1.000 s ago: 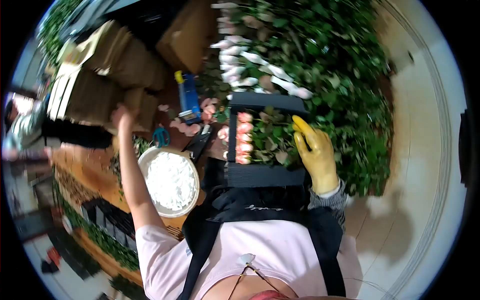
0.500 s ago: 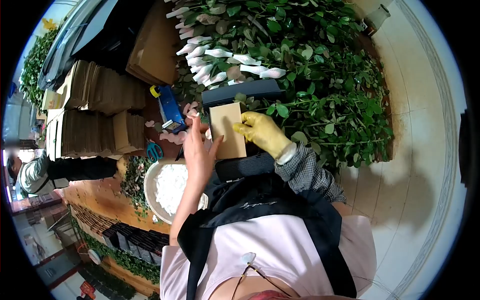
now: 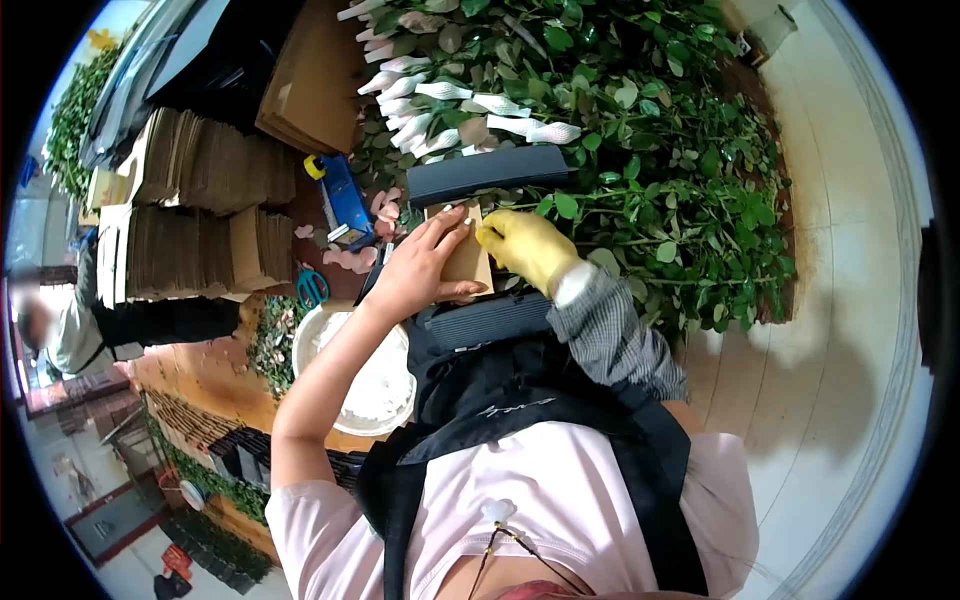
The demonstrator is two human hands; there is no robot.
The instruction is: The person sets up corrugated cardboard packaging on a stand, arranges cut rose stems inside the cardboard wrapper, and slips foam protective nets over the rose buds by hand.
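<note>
A brown cardboard piece (image 3: 466, 264) lies between the two black ridged sides of a holder (image 3: 488, 176), covering the spot where pink roses showed. My bare left hand (image 3: 425, 264) rests flat on the cardboard, its fingers stretched across it and the thumb apart near the lower edge. My right hand (image 3: 527, 249), in a yellow glove, has its fingers curled and closed at the cardboard's right edge. The rose heads are hidden. Green leafy stems (image 3: 640, 230) extend to the right of the holder.
White-sleeved blooms (image 3: 440, 90) lie beyond the holder. Left are stacked cardboard pieces (image 3: 180, 250), a blue tool (image 3: 345, 205), teal scissors (image 3: 312, 288), loose pink petals (image 3: 350, 261) and a round basket of white pieces (image 3: 375, 395). Another person (image 3: 75, 325) stands at the far left.
My left hand has gone from the cardboard stacks to the holder, where the cardboard piece now lies over the roses. My right hand has moved left to its edge.
</note>
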